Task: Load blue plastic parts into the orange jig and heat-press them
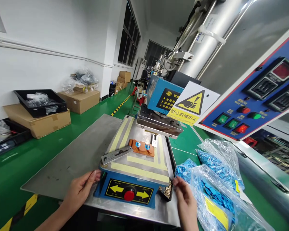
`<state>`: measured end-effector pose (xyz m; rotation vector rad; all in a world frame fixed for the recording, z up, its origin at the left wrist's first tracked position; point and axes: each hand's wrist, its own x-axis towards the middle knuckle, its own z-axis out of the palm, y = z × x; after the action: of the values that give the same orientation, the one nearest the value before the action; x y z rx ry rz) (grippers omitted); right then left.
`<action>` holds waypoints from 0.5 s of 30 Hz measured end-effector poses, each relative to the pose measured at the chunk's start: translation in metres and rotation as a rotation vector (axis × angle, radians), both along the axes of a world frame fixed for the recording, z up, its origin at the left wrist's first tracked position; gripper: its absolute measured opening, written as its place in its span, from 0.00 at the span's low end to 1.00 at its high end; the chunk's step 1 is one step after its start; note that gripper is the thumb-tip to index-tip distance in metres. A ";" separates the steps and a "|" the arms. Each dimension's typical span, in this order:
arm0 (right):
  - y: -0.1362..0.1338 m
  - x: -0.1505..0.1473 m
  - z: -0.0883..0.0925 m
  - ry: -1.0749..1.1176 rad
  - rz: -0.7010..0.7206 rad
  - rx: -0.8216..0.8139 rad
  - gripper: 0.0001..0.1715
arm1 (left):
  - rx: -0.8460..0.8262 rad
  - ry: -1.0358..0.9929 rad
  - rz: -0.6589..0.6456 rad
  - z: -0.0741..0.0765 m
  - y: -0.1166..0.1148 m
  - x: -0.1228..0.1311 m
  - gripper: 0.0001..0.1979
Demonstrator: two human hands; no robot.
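Fingertips (pixel 95 175) of left hand (pixel 80 185) held together by front-left corner of platform (pixel 121 160); right hand (pixel 186 200) held near tray (pixel 168 199), front-right corner, finger gap can't be told.

Metal table (pixel 86 138) at center, bearing blue machine base (pixel 105 181) and, near right, black tray (pixel 168 199) of small brass-colored pieces (pixel 168 191). On base's flat metal top (pixel 120 158): pale yellow tape strips (pixel 139 172), orange fixture (pixel 142 150) toward far side, slim metal bar (pixel 117 155) slanting from its left. Clear bags (pixel 197 179) of blue parts (pixel 214 191) at right on green surface (pixel 183 138). Far left, cardboard boxes (pixel 79 101) on green floor (pixel 86 118).
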<state>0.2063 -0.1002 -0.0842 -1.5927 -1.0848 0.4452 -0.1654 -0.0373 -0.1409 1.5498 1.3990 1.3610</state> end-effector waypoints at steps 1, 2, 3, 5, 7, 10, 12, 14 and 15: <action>-0.009 -0.001 -0.011 0.083 0.071 -0.028 0.23 | 0.004 0.000 0.001 -0.002 -0.003 0.001 0.19; -0.016 -0.005 -0.020 0.160 0.147 -0.049 0.25 | 0.011 0.001 0.009 -0.003 -0.006 0.003 0.18; -0.020 -0.010 -0.026 0.220 0.215 -0.068 0.25 | 0.020 0.003 0.023 -0.004 -0.008 0.004 0.18; -0.021 -0.022 -0.030 0.285 0.290 -0.081 0.22 | 0.050 0.007 0.063 -0.004 -0.012 0.007 0.17; -0.018 -0.029 -0.027 0.306 0.319 -0.081 0.17 | 0.083 0.020 0.086 -0.003 -0.014 0.008 0.17; -0.014 -0.029 -0.021 0.312 0.348 -0.090 0.11 | 0.104 0.083 0.083 -0.003 -0.014 0.006 0.17; -0.013 -0.026 -0.021 0.306 0.352 -0.100 0.10 | 0.099 0.134 0.068 -0.004 -0.013 0.004 0.17; -0.013 -0.024 -0.021 0.301 0.362 -0.107 0.08 | 0.092 0.151 0.039 -0.005 -0.012 0.001 0.16; -0.013 -0.024 -0.020 0.294 0.375 -0.109 0.06 | 0.087 0.146 0.022 -0.005 -0.012 0.001 0.16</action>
<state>0.1827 -0.1127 -0.1045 -1.3611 -1.1450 0.9730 -0.1649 -0.0495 -0.1456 1.7250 1.4643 1.3609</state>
